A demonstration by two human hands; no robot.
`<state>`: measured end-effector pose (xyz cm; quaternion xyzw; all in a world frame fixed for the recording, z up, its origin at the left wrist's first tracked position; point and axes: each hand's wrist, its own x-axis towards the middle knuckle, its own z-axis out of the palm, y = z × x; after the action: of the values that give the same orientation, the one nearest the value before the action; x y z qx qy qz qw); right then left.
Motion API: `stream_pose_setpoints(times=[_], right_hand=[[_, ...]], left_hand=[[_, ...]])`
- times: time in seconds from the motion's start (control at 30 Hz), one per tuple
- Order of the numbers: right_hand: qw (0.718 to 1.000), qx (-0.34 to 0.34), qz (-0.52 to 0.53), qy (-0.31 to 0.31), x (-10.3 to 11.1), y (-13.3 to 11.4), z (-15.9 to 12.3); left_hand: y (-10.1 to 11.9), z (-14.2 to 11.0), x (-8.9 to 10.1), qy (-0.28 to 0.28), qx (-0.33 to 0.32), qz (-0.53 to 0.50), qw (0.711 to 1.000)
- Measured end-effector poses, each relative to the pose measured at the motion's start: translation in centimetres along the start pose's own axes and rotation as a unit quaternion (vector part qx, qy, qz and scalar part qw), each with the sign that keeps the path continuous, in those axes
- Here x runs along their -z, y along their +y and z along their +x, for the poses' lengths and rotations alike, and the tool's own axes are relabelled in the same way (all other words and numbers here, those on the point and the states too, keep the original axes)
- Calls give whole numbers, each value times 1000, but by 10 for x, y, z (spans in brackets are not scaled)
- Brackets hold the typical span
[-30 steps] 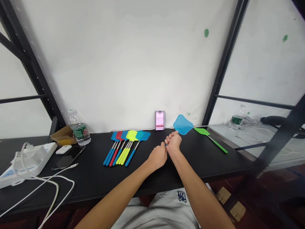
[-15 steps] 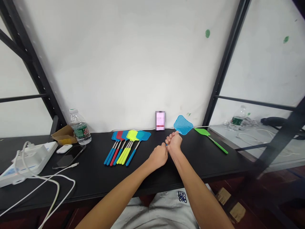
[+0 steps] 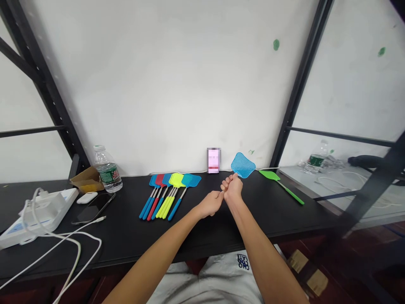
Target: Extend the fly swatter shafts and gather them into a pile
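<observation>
My right hand (image 3: 232, 186) is closed around a blue fly swatter (image 3: 243, 165), just below its mesh head, which points up and away from me. My left hand (image 3: 211, 204) is right beside it, with its thumb and fingers pinched at the handle's lower end. Most of the handle is hidden by the two hands. Left of my hands lies a fanned row of several blue, red and yellow fly swatters (image 3: 176, 180), heads toward the wall. On the right a green fly swatter (image 3: 290, 192) lies by itself.
A smartphone (image 3: 213, 161) leans upright on the wall. At the left are a water bottle (image 3: 109, 174), a cardboard box (image 3: 86, 179), a white case (image 3: 87, 197), a dark phone (image 3: 94, 208) and a white power strip (image 3: 60, 217) with cables. Black metal posts (image 3: 299, 84) frame the black tabletop (image 3: 133, 236).
The left hand's grip has loosened and its fingers have straightened a little, with the wrist turned. The blue fly swatter in the right hand has barely moved.
</observation>
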<state>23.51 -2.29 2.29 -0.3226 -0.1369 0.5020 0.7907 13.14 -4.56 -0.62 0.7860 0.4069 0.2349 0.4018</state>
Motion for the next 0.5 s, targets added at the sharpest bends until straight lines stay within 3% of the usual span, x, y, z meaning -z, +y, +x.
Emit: stream_pose_setpoints(times=[0.23,0.5], right_hand=[[1000,-17,-7,-9,0,-1,0],[1000,-22,-9,-20,2,-2,2]], left_hand=[[3,-3,5,-95,80,-206,971],[1,-3,12,-148,113,-265,946]])
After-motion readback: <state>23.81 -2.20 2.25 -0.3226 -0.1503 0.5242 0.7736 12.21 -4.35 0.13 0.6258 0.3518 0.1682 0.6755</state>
